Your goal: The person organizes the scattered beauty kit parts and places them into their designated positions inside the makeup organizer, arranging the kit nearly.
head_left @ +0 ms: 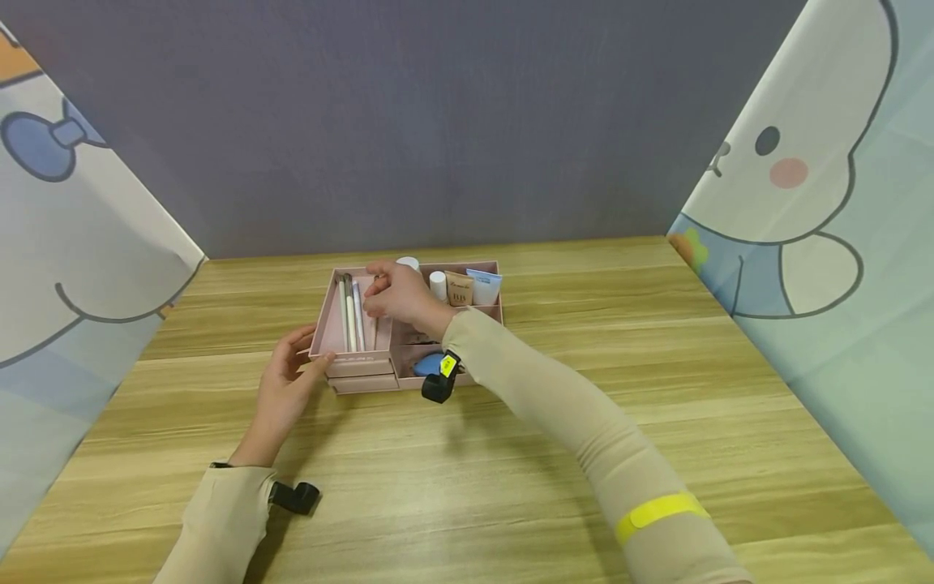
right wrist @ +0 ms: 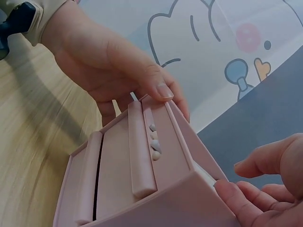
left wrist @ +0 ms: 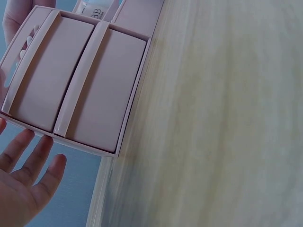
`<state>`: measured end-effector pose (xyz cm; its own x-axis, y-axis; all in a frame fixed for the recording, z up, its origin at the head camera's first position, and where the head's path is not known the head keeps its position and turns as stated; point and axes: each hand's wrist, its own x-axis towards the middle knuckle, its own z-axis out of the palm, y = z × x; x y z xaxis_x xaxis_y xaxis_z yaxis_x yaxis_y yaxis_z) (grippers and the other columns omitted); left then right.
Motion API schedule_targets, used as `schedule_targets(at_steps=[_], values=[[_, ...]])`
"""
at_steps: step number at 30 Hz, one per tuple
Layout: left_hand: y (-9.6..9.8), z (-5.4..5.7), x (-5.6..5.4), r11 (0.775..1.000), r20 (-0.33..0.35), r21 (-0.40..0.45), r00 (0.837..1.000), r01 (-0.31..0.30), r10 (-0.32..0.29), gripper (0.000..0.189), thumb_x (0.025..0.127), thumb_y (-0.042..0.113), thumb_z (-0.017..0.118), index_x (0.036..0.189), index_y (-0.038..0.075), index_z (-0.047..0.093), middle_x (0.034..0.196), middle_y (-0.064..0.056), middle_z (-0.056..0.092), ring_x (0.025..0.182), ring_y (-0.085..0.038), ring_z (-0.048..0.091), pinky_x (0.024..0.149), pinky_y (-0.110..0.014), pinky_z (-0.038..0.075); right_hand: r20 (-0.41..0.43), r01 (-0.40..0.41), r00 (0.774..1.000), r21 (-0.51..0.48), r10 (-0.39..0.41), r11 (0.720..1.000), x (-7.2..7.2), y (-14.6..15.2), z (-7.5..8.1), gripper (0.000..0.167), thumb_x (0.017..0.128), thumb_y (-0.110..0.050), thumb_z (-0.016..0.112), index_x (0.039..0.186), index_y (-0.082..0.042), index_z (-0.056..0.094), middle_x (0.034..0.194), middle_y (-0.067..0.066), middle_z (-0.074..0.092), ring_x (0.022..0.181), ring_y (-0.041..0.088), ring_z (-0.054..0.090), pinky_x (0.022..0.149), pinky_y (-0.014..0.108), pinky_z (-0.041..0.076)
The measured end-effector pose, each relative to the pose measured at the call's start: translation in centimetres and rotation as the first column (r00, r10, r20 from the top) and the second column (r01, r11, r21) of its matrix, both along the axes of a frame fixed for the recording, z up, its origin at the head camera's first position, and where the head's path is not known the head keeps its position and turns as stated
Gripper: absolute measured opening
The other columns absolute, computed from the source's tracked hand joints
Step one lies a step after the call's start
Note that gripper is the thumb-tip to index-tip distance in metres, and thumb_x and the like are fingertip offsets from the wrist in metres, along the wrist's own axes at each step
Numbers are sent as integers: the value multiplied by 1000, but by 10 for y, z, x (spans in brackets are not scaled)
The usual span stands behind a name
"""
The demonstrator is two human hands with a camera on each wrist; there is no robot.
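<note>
A pink desktop organizer [head_left: 362,367] stands near the back of the table, with two handled drawers [left wrist: 99,90] in its front. Several slim pens or brushes [head_left: 351,316] lie lengthwise in its top tray. My left hand [head_left: 284,381] holds the organizer's front left corner, thumb on the front edge and index finger along the side; its other fingers are spread. My right hand [head_left: 409,296] is over the tray's right side, fingertips close to a slim brown-tipped stick [head_left: 375,331]. In the right wrist view, its thumb stands apart from the fingers at the tray wall.
To the right, the organizer's open compartments hold a white-capped bottle [head_left: 438,284], a brown BB tube [head_left: 460,289], a pale blue tube [head_left: 485,286] and a blue rounded item [head_left: 426,364]. A grey partition [head_left: 438,130] rises behind the table, with cartoon-printed cloth [head_left: 795,195] on both sides.
</note>
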<state>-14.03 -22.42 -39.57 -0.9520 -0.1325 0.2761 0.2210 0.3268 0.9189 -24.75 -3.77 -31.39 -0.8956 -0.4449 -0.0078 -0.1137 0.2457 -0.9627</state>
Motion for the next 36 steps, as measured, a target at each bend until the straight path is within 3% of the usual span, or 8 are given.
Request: schedule_targets(at_steps=[7, 13, 19, 25, 30, 36], values=[[1, 1, 0, 1000, -15, 23, 1000, 2, -2, 48, 96, 2, 62, 141, -1, 46, 114, 15, 55, 100, -2, 55, 77, -15, 47, 2, -30, 1000, -9, 30, 1000, 2, 3, 1, 59, 86, 10, 65, 142, 2, 50, 94, 9, 63, 76, 15, 62, 66, 23, 54], [0, -1, 0, 1000, -17, 21, 1000, 1, -1, 48, 96, 1, 62, 141, -2, 45, 112, 19, 56, 99, -2, 55, 76, -14, 46, 37, -33, 999, -46, 35, 998, 2, 4, 0, 54, 86, 9, 67, 138, 1, 54, 95, 8, 63, 78, 16, 63, 69, 25, 55], [0, -1, 0, 1000, -15, 17, 1000, 4, -4, 48, 97, 3, 62, 141, -2, 45, 114, 15, 55, 101, -2, 55, 77, -15, 46, 105, -58, 991, -176, 78, 983, 3, 8, 0, 51, 88, 11, 64, 138, 5, 53, 97, 11, 61, 83, 19, 64, 77, 30, 57], [0, 0, 0, 1000, -11, 10, 1000, -1, 1, 47, 97, 3, 61, 141, -2, 45, 117, 11, 56, 101, -3, 55, 78, -15, 46, 110, -135, 980, -246, 166, 960, 9, 24, 4, 49, 92, 11, 60, 140, 4, 50, 101, 13, 60, 93, 24, 63, 83, 35, 57], [0, 1, 1, 1000, -10, 9, 1000, 0, 0, 48, 97, 3, 62, 141, -1, 45, 118, 7, 55, 101, -2, 54, 78, -15, 46, 133, -155, 972, -269, 196, 951, 14, 40, 8, 48, 94, 10, 59, 141, 2, 50, 102, 11, 60, 96, 28, 63, 89, 44, 54], [1, 2, 1, 1000, -6, 13, 1000, 3, -2, 48, 97, 2, 61, 141, -1, 44, 118, 7, 55, 102, -3, 54, 78, -15, 46, 111, -182, 971, -229, 212, 956, 19, 56, 10, 51, 93, 9, 61, 142, 3, 48, 106, 15, 61, 100, 33, 62, 94, 51, 50]])
